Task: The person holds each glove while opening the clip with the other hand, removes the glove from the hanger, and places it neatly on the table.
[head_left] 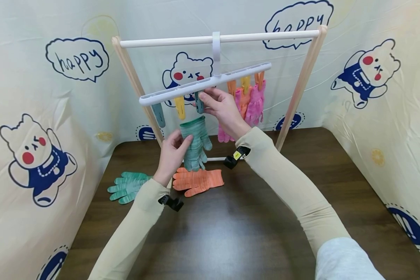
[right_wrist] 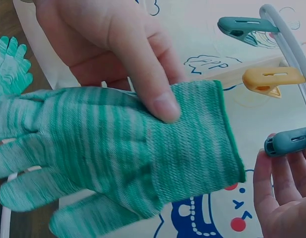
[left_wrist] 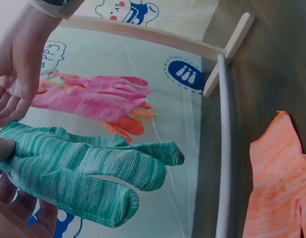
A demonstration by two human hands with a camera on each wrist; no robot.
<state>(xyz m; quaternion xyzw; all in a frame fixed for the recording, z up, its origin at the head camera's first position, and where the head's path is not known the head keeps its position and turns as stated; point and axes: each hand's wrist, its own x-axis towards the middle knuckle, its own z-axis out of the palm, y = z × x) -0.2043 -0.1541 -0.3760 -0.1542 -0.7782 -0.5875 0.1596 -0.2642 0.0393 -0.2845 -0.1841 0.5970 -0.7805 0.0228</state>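
Observation:
A striped green knitted glove hangs with its fingers downward and its cuff up, below a white hanger. My left hand pinches it near the cuff, the thumb lying on the front. My right hand holds a dark teal clothespin attached to the hanger's bar. In the right wrist view the glove's cuff is apart from this clothespin. Left of it on the bar hang a yellow clothespin and another teal clothespin, both without gloves.
Orange and yellow clothespins hold pink gloves and an orange glove at the hanger's right, which tilts upward. A wooden rack carries the hanger. Another green glove and an orange glove lie on the brown table.

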